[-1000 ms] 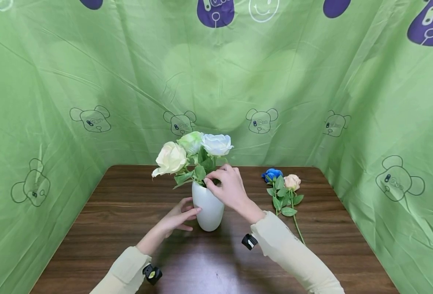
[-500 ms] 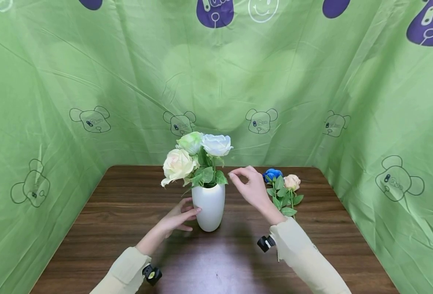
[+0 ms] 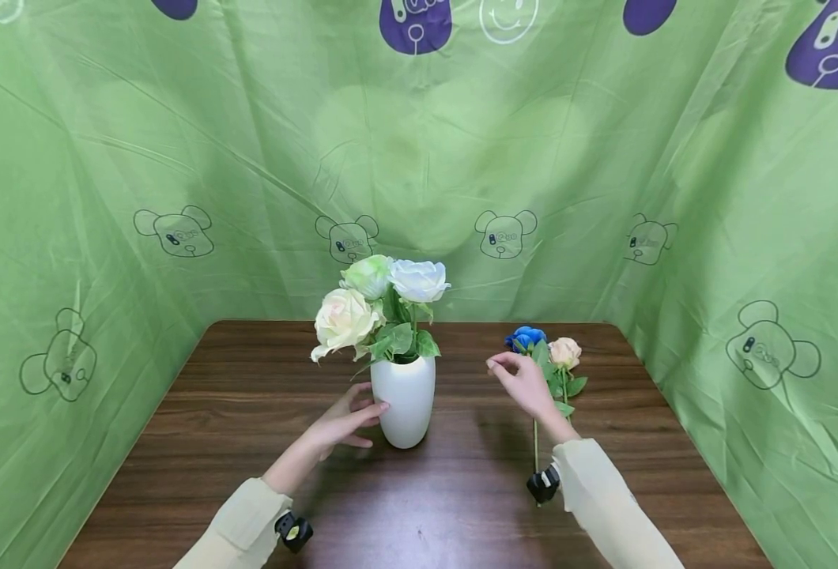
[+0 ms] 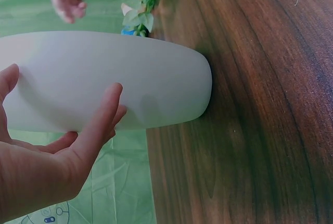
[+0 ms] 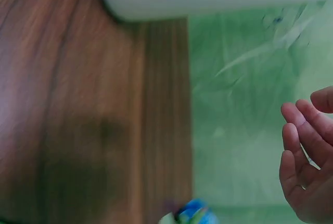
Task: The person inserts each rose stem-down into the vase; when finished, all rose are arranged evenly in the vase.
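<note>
A white vase point(image 3: 403, 407) stands upright on the table with a cream rose point(image 3: 344, 320), a pale green rose point(image 3: 368, 275) and a white rose point(image 3: 420, 280) in it. My left hand point(image 3: 344, 419) holds the vase low on its left side, thumb in front and other fingers partly hidden behind it; the left wrist view shows the hand point(image 4: 57, 161) against the vase wall point(image 4: 140, 78). My right hand point(image 3: 526, 383) is in the air with loosely bent fingers and nothing in them. It overlaps the leaves of a blue rose point(image 3: 526, 338) lying at the right.
A peach rose point(image 3: 565, 352) lies alongside the blue one, stems toward the front of the wooden table point(image 3: 248, 395). Green printed fabric point(image 3: 419, 158) hangs behind the table and along both sides.
My right hand has left the vase mouth and moved right toward the lying roses. The cream rose has shifted right, closer to the other flowers in the vase. My left hand stays put.
</note>
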The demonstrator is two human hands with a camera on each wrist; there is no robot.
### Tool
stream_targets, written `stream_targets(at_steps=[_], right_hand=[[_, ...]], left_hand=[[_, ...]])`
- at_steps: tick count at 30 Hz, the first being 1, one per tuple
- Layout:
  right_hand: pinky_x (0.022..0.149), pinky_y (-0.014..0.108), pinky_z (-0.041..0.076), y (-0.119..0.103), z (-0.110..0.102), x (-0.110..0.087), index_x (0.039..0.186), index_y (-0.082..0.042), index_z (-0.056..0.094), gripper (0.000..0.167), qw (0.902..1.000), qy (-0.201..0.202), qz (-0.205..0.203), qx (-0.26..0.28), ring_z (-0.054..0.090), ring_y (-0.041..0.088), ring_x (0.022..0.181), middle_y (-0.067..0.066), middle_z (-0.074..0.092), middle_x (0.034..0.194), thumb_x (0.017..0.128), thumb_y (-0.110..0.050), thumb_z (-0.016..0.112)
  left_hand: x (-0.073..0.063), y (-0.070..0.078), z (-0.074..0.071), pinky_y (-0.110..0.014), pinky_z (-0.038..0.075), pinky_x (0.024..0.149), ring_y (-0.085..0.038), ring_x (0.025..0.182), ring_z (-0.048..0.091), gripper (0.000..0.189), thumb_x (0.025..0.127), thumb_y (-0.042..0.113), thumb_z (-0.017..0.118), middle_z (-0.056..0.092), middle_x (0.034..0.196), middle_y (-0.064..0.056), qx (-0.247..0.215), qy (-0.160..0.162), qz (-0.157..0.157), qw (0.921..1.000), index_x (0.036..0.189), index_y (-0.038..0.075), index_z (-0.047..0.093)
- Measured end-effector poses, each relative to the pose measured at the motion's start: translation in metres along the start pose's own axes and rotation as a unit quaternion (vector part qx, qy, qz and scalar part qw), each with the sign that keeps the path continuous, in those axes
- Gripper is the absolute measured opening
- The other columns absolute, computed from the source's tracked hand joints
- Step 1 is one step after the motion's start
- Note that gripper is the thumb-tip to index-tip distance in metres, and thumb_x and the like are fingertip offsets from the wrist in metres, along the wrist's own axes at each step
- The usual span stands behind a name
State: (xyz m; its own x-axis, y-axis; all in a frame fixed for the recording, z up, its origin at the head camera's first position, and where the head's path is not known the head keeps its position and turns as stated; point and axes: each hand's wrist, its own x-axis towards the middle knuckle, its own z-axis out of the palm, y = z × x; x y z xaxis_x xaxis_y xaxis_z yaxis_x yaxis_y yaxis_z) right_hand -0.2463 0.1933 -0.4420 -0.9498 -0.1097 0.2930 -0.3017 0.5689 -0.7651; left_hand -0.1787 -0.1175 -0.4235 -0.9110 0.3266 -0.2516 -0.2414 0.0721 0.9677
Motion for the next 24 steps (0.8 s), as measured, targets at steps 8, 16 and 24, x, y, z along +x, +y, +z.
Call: stream_targets(at_steps=[8, 16, 24], right_hand=[[0.058, 0.025, 0.045, 0.052, -0.010, -0.007, 0.093, 0.003, 0.064, 0.019, 0.9945, 0.031, 0.100, 0.004, 0.060, 0.021, 0.069, 0.014, 0.064, 0.078, 0.086, -0.014, 0.057], [0.052, 0.022, 0.044, 0.093, -0.017, -0.022, 0.098, 0.006, 0.062, 0.024, 0.9747, 0.069, 0.212, 0.009, 0.059, 0.018, 0.063, 0.016, 0.063, 0.079, 0.085, -0.013, 0.054], [0.044, 0.026, 0.044, 0.113, -0.019, -0.040, 0.093, 0.006, 0.060, 0.024, 0.9588, 0.034, 0.280, 0.030, 0.061, 0.022, 0.058, 0.007, 0.062, 0.070, 0.083, -0.016, 0.055]], left_hand=[[0.000, 0.000, 0.000, -0.044, 0.051, 0.067, -0.045, 0.110, 0.041, 0.064, 0.086, 0.021, 0.058, 0.033, 0.127, -0.032, 0.002, 0.000, -0.001, 1.0000, 0.134, 0.001, 0.021], [0.000, 0.000, 0.000, -0.044, 0.050, 0.067, -0.046, 0.110, 0.040, 0.065, 0.086, 0.022, 0.058, 0.032, 0.128, -0.032, 0.001, -0.002, -0.001, 1.0000, 0.134, 0.001, 0.021], [-0.001, 0.002, 0.000, -0.044, 0.050, 0.067, -0.046, 0.110, 0.039, 0.064, 0.086, 0.021, 0.058, 0.032, 0.128, -0.032, 0.000, -0.004, 0.003, 1.0000, 0.134, 0.000, 0.021]])
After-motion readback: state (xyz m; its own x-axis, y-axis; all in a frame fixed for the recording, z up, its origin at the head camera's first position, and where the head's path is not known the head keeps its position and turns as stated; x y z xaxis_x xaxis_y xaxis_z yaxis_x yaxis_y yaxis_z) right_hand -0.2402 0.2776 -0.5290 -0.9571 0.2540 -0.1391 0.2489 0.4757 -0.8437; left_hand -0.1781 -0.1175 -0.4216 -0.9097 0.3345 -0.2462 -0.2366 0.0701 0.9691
